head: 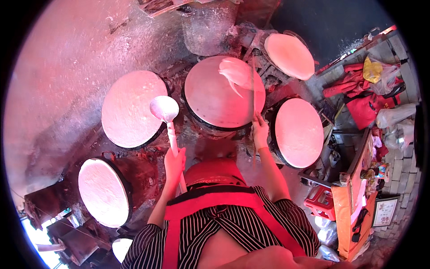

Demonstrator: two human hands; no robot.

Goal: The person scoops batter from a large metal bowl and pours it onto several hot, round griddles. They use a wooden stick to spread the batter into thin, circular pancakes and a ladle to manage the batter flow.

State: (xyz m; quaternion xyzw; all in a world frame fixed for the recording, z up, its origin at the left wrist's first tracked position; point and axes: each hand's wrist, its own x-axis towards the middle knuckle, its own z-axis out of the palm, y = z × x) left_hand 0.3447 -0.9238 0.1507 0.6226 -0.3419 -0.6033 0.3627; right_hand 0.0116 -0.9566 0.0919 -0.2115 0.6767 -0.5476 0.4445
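Note:
My left hand point(174, 164) is closed around the handle of a ladle point(164, 108), whose round bowl overlaps the edge of a round griddle covered with a pale layer point(131, 107). In my right hand point(260, 131) is a long thin stick point(253, 87), which lies across the right side of the middle griddle point(211, 97). A folded piece of pale, thin batter or flatbread point(235, 72) rests on that griddle, left of the stick. To the right of my right hand is another coated griddle point(299, 132).
A flatbread-like round point(289, 55) lies at the upper right. One more coated griddle point(104, 192) stands at lower left. A large worn bucket point(210, 28) is behind the middle griddle. At right are a red plastic stool point(320, 201), an orange-sided table point(342, 218) and plastic bags point(396, 115).

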